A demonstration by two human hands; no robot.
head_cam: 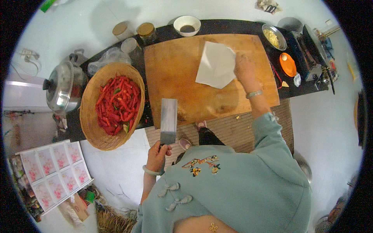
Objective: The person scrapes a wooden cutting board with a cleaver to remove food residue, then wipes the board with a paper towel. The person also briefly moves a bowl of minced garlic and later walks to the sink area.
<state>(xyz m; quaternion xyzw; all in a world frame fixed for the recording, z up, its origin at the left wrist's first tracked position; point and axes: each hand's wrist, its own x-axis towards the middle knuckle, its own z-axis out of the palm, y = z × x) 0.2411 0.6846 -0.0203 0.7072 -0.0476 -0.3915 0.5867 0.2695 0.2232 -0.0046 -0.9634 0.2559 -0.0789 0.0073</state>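
Observation:
My left hand [157, 157] is closed around the handle of a cleaver [168, 119]. The cleaver's broad metal blade points away from me, over the front left edge of a wooden cutting board [174, 67]. At the right of the board, my right hand [244, 70] grips the right edge of a white sheet [215, 65], which looks like paper or thin cloth. This sheet spreads over the upper right part of the board; my fingertips are hard to make out. A wet-looking patch shows on the wood below it.
Left of the board, a wicker basket [87, 116] holds red chillies [118, 102], beside a lidded steel pot [62, 87]. Behind stand lidded jars [146, 31] and a white bowl [187, 21] with dark contents. Rightward are a metal bowl [281, 43], an orange plate [288, 67] and a gas stove [309, 55].

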